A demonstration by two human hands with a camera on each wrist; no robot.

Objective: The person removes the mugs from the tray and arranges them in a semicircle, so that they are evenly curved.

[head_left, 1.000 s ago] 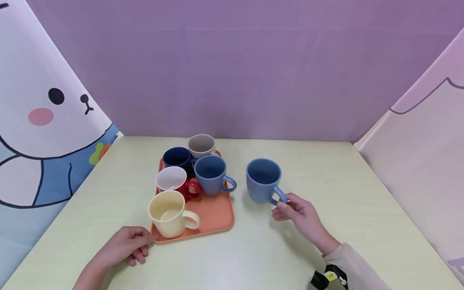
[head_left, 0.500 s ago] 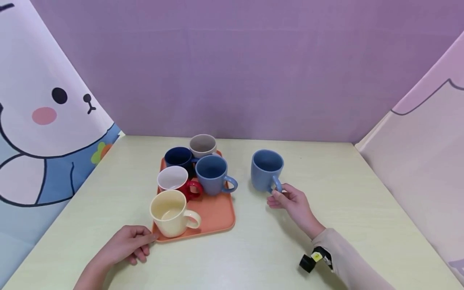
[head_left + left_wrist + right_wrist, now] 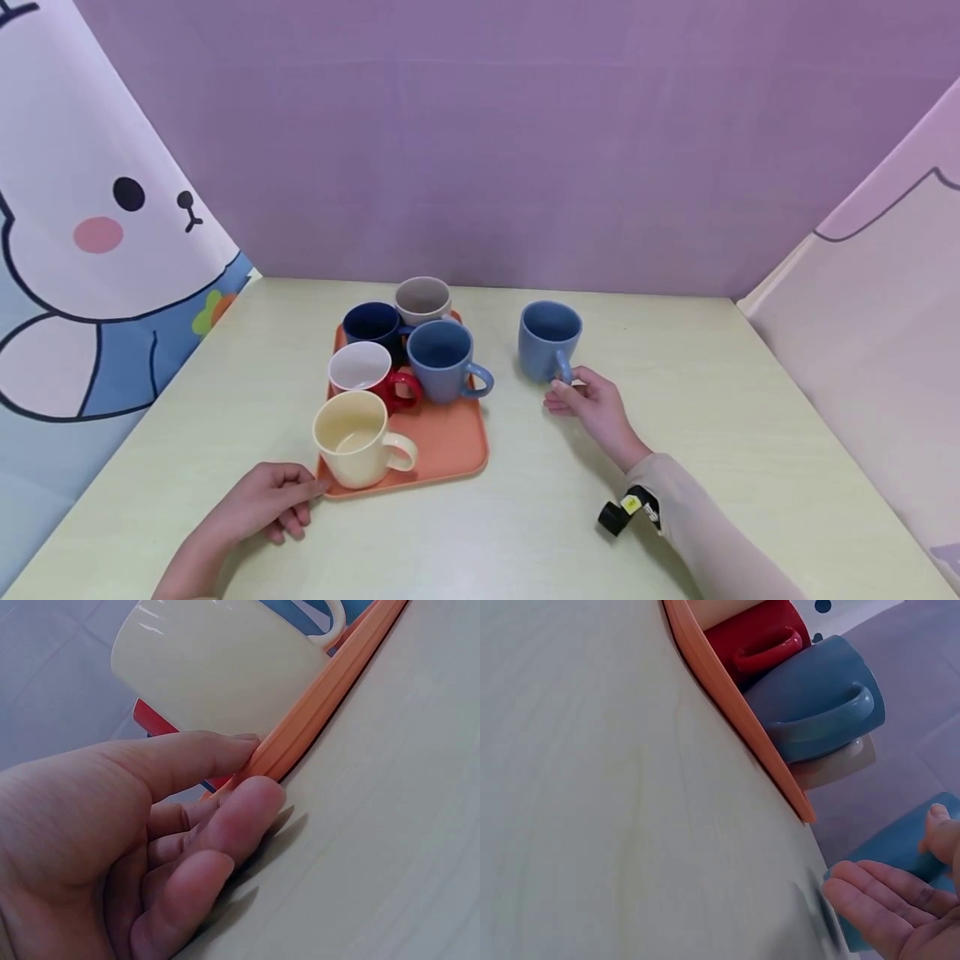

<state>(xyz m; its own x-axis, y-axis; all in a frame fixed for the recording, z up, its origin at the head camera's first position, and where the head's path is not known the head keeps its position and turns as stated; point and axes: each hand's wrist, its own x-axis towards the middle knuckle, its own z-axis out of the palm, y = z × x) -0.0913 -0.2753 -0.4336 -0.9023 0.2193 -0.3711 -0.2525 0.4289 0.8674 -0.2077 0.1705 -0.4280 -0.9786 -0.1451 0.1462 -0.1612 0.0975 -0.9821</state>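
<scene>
In the head view my right hand (image 3: 596, 411) pinches the handle of a blue mug (image 3: 546, 346), which stands upright to the right of an orange tray (image 3: 450, 446). The right wrist view catches this blue mug (image 3: 892, 844) only partly, behind the fingers. With thumb on top and fingers at the outer side, my left hand (image 3: 127, 817) grips the near left corner of the tray (image 3: 307, 712). Just beside that thumb sits a cream mug (image 3: 352, 450). Behind it on the tray are a red mug with a white inside (image 3: 362, 371) and a second blue mug (image 3: 442, 362).
A navy mug (image 3: 372, 325) and a grey mug (image 3: 422, 300) stand at the tray's far end. The pale table (image 3: 712, 400) meets a purple backdrop (image 3: 525, 150) behind, and printed side panels flank it. A small black camera (image 3: 617, 517) is strapped to the right wrist.
My right hand has moved the blue mug away from me, farther back on the table, and its handle has turned toward me. My left hand keeps its grip on the tray corner.
</scene>
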